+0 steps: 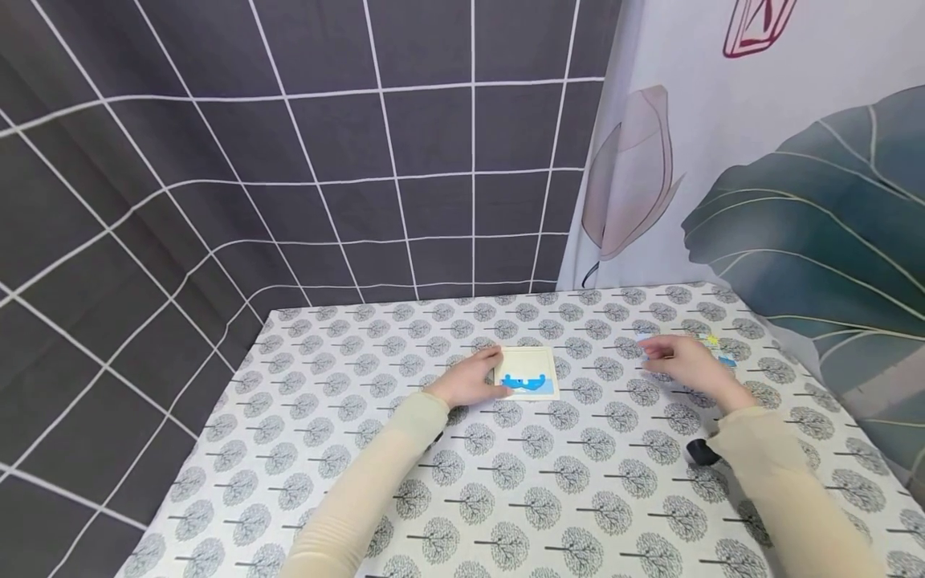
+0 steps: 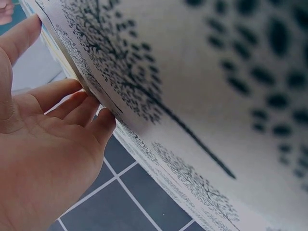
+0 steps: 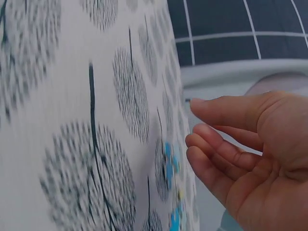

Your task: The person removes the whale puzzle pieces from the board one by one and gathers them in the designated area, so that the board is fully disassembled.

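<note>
A square cream puzzle board (image 1: 526, 361) with a raised border lies on the table, blue pieces (image 1: 524, 384) along its near side. My left hand (image 1: 470, 379) rests at its left edge, thumb over the near left corner and fingers at the far left; in the left wrist view, the fingers (image 2: 94, 113) are nearly straight against the edge. To the right, my right hand (image 1: 679, 365) hovers above the cloth with loosely bent fingers. Its thumb and fingertips stand apart, nothing between them. Small blue and yellow pieces (image 1: 727, 361) lie beside and partly behind it.
A white tablecloth (image 1: 535, 482) with grey tree prints covers the table. Behind hangs a dark curtain (image 1: 433, 136) with a white grid, and at the right a pale curtain (image 1: 817, 104) printed with leaves. A black object (image 1: 701, 452) sits under the right wrist.
</note>
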Motion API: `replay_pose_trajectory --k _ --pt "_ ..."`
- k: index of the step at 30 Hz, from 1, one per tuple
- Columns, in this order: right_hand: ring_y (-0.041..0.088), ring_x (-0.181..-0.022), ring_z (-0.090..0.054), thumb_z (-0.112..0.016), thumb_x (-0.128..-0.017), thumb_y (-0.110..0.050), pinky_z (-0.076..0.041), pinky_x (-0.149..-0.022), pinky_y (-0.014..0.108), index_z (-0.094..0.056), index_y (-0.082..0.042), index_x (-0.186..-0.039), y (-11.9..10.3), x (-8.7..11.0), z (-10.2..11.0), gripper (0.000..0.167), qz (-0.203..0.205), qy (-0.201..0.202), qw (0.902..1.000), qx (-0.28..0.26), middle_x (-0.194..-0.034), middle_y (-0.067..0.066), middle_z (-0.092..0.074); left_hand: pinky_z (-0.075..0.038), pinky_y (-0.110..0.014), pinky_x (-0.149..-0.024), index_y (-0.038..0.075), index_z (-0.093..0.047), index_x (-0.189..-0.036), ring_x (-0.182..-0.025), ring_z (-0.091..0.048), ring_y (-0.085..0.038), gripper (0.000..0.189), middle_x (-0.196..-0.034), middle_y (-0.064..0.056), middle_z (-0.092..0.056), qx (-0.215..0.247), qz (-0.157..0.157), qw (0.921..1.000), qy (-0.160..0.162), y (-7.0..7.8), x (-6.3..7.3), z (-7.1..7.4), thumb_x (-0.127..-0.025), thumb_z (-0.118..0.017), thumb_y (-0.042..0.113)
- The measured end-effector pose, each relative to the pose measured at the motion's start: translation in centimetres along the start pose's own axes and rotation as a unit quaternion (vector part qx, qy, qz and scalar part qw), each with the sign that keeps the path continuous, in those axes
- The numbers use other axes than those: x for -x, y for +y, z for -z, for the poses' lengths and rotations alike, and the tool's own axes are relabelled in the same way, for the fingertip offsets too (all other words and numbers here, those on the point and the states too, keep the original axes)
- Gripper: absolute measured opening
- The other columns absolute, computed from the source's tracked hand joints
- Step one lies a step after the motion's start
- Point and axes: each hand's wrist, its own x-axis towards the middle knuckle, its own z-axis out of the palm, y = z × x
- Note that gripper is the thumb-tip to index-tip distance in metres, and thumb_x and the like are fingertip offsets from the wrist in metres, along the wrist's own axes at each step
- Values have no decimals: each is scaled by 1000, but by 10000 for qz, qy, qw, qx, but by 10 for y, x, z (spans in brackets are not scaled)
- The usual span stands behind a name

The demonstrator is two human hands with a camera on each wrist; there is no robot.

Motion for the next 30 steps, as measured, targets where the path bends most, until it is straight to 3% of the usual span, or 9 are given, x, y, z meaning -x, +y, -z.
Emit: replay_pose_trajectory --k 12,25,30 --pt "41 -112 -62 -69 -96 -17 -49 -97 59 -58 2 -135 -29 -8 -27 46 190 158 9991 -348 -124 25 -66 -21 -40 -123 2 -33 -156 -151 -24 -25 84 -167 -5 -22 58 60 10000 30 0 1 0 -93 -68 47" --pt "37 -110 -64 -70 -94 -14 -51 -98 56 -62 4 -130 -55 -16 -54 42 707 20 9953 -667 -123 22 -67 -21 -39 -123 2 -34 -155 -151 -24 -24 84 -167 -5 -22 23 21 10000 22 2 1 1 -93 -67 47" --pt "36 -110 -64 -71 -93 -14 -52 -97 54 -63 1 -130 -62 -19 -66 41 679 -80 9945 -788 -123 21 -67 -20 -39 -123 3 -33 -156 -152 -23 -24 84 -167 -5 -22 -31 19 10000 1 1 0 0 -93 -67 49"
